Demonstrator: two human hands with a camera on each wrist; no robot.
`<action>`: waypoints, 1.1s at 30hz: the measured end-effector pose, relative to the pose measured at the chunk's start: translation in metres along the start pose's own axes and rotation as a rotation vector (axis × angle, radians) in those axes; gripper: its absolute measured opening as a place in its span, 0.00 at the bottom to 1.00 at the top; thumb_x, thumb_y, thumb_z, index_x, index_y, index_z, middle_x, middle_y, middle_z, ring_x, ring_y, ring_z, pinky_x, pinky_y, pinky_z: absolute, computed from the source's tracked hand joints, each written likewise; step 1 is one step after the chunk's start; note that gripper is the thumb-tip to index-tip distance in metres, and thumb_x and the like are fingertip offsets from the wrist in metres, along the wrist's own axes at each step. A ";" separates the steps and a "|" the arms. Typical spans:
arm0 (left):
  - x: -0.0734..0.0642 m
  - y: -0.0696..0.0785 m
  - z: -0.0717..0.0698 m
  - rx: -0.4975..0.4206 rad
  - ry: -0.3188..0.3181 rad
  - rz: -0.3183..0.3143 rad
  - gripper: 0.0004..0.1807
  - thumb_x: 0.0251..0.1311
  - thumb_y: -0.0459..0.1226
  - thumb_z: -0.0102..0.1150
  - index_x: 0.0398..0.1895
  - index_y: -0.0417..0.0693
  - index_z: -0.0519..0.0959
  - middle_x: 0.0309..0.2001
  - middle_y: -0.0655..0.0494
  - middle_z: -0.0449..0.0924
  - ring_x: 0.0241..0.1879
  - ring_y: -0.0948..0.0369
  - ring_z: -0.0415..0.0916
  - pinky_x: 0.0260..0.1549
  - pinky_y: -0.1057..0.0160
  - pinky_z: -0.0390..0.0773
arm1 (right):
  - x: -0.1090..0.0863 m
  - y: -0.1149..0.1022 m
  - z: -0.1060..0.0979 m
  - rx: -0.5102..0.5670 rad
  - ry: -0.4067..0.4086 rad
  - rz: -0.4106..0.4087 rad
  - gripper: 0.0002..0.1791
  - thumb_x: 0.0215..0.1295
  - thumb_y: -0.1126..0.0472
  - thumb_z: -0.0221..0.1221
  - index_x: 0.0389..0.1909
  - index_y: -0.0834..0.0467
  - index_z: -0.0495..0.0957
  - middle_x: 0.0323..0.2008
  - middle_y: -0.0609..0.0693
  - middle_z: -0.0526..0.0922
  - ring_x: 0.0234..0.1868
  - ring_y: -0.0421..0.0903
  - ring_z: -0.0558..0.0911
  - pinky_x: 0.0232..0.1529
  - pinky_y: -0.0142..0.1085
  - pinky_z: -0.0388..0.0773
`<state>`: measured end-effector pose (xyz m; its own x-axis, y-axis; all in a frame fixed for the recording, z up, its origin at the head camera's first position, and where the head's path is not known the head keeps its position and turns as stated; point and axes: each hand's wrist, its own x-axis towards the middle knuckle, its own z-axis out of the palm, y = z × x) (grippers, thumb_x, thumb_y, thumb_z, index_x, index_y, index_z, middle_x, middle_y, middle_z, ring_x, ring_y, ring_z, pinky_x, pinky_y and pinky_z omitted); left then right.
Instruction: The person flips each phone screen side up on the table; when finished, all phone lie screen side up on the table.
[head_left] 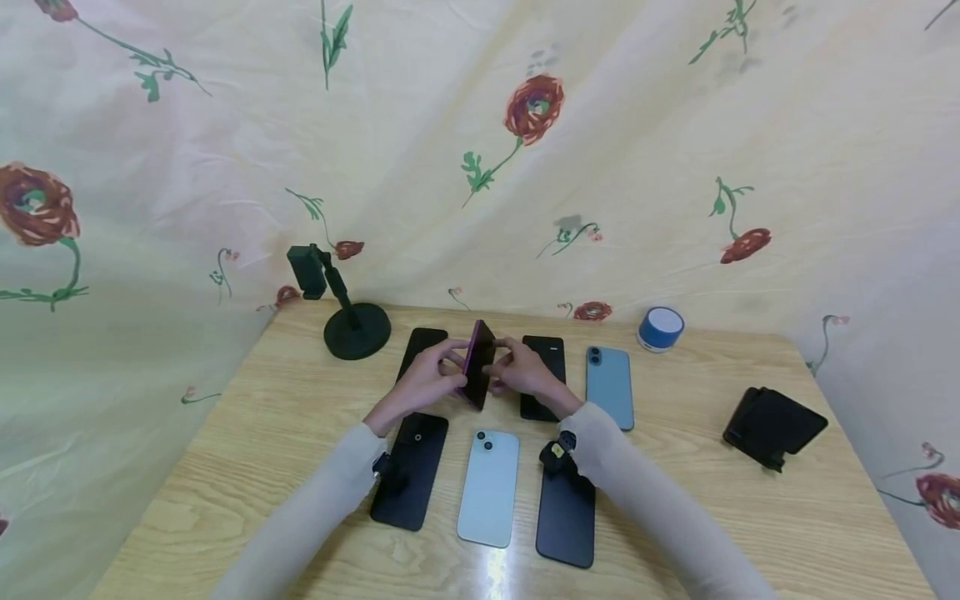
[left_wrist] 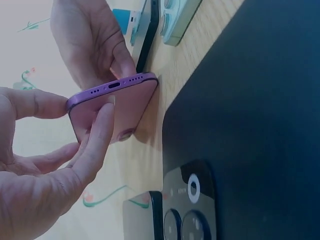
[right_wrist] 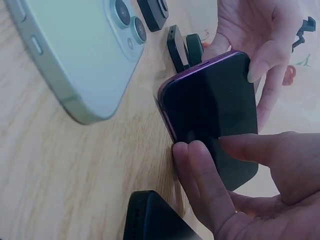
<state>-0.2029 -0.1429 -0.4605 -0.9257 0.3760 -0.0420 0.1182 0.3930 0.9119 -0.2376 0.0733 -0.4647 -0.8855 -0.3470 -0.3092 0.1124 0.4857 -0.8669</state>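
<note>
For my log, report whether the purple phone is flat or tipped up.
Tipped up: the purple phone is held steeply between left hand and right hand, seen nearly edge-on in the head view.

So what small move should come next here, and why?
Probably lower the purple-edged phone flat onto the table. The left hand and right hand hold it steeply tilted, between the far row's left black phone and another black phone, both lying flat, so setting it down there would seem to fit the row.
</note>
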 end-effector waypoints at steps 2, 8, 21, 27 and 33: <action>0.000 -0.002 -0.002 0.009 0.008 -0.005 0.33 0.66 0.29 0.59 0.76 0.41 0.67 0.56 0.34 0.79 0.45 0.47 0.88 0.39 0.61 0.86 | 0.000 0.000 0.001 -0.026 0.014 0.004 0.38 0.72 0.61 0.64 0.78 0.63 0.60 0.47 0.63 0.87 0.35 0.48 0.90 0.42 0.36 0.84; -0.001 -0.004 -0.006 0.050 0.026 -0.042 0.32 0.65 0.30 0.61 0.74 0.41 0.70 0.52 0.36 0.82 0.39 0.54 0.86 0.33 0.64 0.81 | 0.001 0.001 0.004 -0.079 0.041 0.011 0.40 0.69 0.61 0.67 0.77 0.64 0.60 0.48 0.63 0.85 0.35 0.47 0.90 0.39 0.34 0.83; -0.002 -0.008 -0.008 0.129 0.045 -0.114 0.31 0.66 0.30 0.63 0.73 0.42 0.72 0.50 0.42 0.82 0.36 0.59 0.80 0.34 0.66 0.78 | 0.003 -0.002 0.004 -0.128 0.061 0.051 0.46 0.67 0.58 0.70 0.80 0.63 0.58 0.50 0.61 0.83 0.34 0.46 0.90 0.40 0.32 0.80; -0.002 -0.007 -0.006 0.156 0.037 -0.137 0.31 0.65 0.29 0.63 0.73 0.40 0.71 0.49 0.42 0.82 0.34 0.59 0.79 0.34 0.65 0.78 | 0.004 -0.003 0.003 -0.166 0.072 0.056 0.47 0.66 0.58 0.71 0.80 0.63 0.57 0.48 0.60 0.83 0.33 0.45 0.89 0.37 0.30 0.77; 0.000 -0.007 -0.005 0.188 0.025 -0.160 0.31 0.65 0.29 0.64 0.72 0.38 0.71 0.49 0.42 0.83 0.37 0.58 0.81 0.37 0.64 0.81 | 0.006 -0.002 0.002 -0.202 0.083 0.058 0.48 0.65 0.57 0.71 0.81 0.62 0.57 0.46 0.58 0.83 0.32 0.45 0.87 0.35 0.31 0.73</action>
<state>-0.2049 -0.1495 -0.4647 -0.9462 0.2768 -0.1678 0.0320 0.5958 0.8025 -0.2420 0.0686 -0.4653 -0.9154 -0.2505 -0.3151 0.0786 0.6565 -0.7502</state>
